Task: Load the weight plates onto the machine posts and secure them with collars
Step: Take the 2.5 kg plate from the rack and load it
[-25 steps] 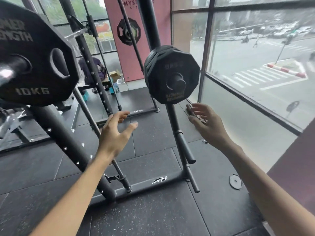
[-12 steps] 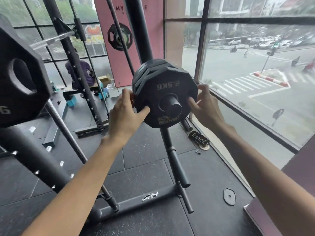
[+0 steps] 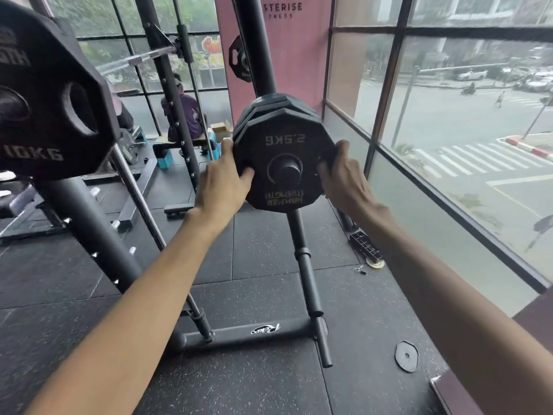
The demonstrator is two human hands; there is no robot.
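A black 2.5 kg weight plate (image 3: 284, 145) hangs upside down at the front of a small stack on a black storage peg (image 3: 288, 168) of the rack upright. My left hand (image 3: 223, 178) grips the plate's left edge, thumb on its face. On the opposite edge my right hand (image 3: 344, 172) grips it the same way. A large 10 kg plate (image 3: 51, 115) sits on another post at the far left, close to the camera. No collar shows in either hand.
The rack's base bar (image 3: 263, 332) and lower pegs (image 3: 308, 274) stand on the rubber floor below the plate. A small flat disc (image 3: 406, 355) and a black tray (image 3: 364, 245) lie by the window wall. A person (image 3: 185, 115) sits behind the rack.
Both hands rose from open in mid-air to the 2.5 kg plate and took hold of its two edges. The camera came closer to the plate.
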